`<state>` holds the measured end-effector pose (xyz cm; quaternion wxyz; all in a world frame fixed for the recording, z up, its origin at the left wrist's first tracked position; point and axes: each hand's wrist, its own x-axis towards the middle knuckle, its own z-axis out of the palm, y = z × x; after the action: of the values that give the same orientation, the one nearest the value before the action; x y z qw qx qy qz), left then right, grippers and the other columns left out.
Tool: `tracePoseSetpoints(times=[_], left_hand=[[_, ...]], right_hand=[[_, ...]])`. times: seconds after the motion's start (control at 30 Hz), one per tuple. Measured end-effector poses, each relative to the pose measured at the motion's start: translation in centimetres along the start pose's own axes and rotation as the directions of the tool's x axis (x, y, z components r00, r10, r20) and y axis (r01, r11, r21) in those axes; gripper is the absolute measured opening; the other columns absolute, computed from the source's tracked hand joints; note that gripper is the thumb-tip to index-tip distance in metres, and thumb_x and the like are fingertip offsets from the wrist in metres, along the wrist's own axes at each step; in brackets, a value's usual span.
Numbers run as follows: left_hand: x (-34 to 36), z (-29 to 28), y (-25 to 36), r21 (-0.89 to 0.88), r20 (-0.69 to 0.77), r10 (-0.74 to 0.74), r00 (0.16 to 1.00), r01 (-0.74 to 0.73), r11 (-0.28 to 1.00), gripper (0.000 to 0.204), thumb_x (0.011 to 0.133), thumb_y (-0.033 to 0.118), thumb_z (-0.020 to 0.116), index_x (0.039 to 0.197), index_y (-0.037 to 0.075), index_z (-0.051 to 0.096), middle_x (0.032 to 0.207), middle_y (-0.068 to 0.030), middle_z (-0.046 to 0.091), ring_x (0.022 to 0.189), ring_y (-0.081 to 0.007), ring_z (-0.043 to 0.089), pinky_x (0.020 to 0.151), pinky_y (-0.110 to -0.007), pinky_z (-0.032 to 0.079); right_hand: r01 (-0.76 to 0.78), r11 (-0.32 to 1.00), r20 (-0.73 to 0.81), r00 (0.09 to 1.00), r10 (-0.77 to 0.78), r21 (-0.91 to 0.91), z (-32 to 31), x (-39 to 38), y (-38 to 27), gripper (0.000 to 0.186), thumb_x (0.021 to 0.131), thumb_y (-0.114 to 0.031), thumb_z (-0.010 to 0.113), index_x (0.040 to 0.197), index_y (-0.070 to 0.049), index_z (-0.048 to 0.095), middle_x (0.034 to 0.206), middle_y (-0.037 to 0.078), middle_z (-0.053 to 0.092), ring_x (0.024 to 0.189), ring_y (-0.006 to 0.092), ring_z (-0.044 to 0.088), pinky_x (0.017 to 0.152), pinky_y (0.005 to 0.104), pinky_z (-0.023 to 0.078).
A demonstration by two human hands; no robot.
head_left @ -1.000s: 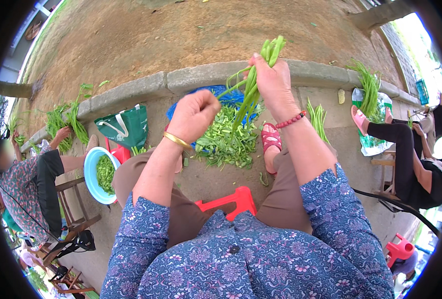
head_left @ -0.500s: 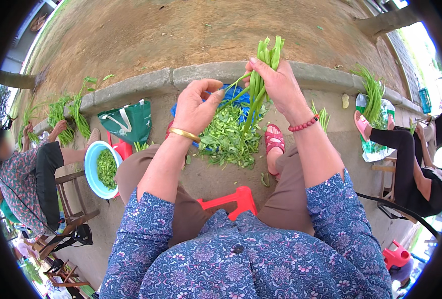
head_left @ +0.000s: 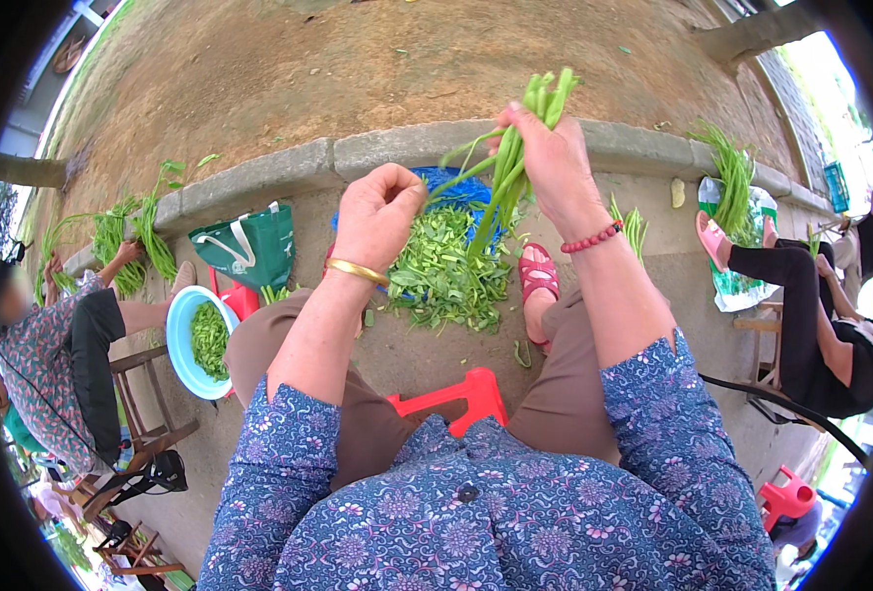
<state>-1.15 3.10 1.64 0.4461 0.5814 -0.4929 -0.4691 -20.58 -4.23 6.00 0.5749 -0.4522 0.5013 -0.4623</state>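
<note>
My right hand is wrapped round a bunch of long green leafy-vegetable stems, held upright and slightly tilted above the ground. Thin stems stick out from the bunch on its left side. To the left of it is my left hand, fingers curled into a pinch near the end of a thin stem; whether anything is between the fingertips is hidden. Below both hands, a pile of cut green leaves and stem pieces lies partly on a blue plastic bag.
A light-blue basin of cut greens stands at my left, by a green bag. A red stool is between my legs. A stone kerb runs ahead. Seated people flank me, with more stem bundles.
My left hand has moved slightly down and left, its fingers curling in more. A thin stem that ran toward it now bends loose beside the bunch. The bunch has shifted slightly right.
</note>
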Motion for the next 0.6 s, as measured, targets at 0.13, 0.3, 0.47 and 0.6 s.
tracePoseSetpoints(times=[0.13,0.3,0.47,0.6], left_hand=[[0.1,-0.5,0.0,0.125,-0.030,-0.009,0.999,0.013,0.992,0.012,0.090,0.012,0.060,0.084,0.002,0.063,0.075,0.0001,0.061,0.070,-0.0064,0.054,0.065,-0.022,0.044],[-0.2,-0.3,0.0,0.030,-0.097,0.073,0.993,-0.071,0.997,0.017,0.090,0.018,0.063,0.087,0.001,0.065,0.078,0.0002,0.063,0.068,-0.0056,0.054,0.064,-0.022,0.044],[0.0,-0.4,1.0,-0.038,-0.090,0.035,0.995,-0.039,0.999,0.019,0.090,0.020,0.065,0.093,0.001,0.065,0.079,0.0003,0.063,0.071,-0.0062,0.055,0.068,-0.021,0.046],[-0.1,-0.2,1.4,-0.105,-0.113,0.118,0.987,-0.130,0.986,0.026,0.090,0.019,0.065,0.107,0.001,0.063,0.094,-0.0033,0.064,0.087,-0.0089,0.058,0.080,-0.023,0.046]], right_hand=[[0.037,0.990,-0.136,0.991,-0.019,0.136,-1.1,1.5,0.1,0.025,0.092,-0.022,0.056,0.088,0.003,0.061,0.075,0.012,0.063,0.066,0.0194,0.063,0.057,0.0316,0.051],[0.017,0.998,-0.035,0.999,-0.015,0.060,-0.3,0.5,-0.1,0.025,0.091,-0.023,0.058,0.088,0.002,0.062,0.075,0.013,0.064,0.067,0.0197,0.064,0.058,0.0324,0.052],[0.033,0.999,0.041,0.999,-0.035,0.040,-0.2,0.6,0.3,0.026,0.091,-0.025,0.058,0.088,0.001,0.063,0.077,0.013,0.065,0.070,0.0192,0.064,0.060,0.0319,0.052],[0.000,1.000,0.272,0.962,0.000,-0.002,0.9,-0.5,-0.2,0.028,0.092,-0.028,0.059,0.095,0.000,0.064,0.084,0.008,0.065,0.077,0.0160,0.064,0.068,0.0292,0.052]])
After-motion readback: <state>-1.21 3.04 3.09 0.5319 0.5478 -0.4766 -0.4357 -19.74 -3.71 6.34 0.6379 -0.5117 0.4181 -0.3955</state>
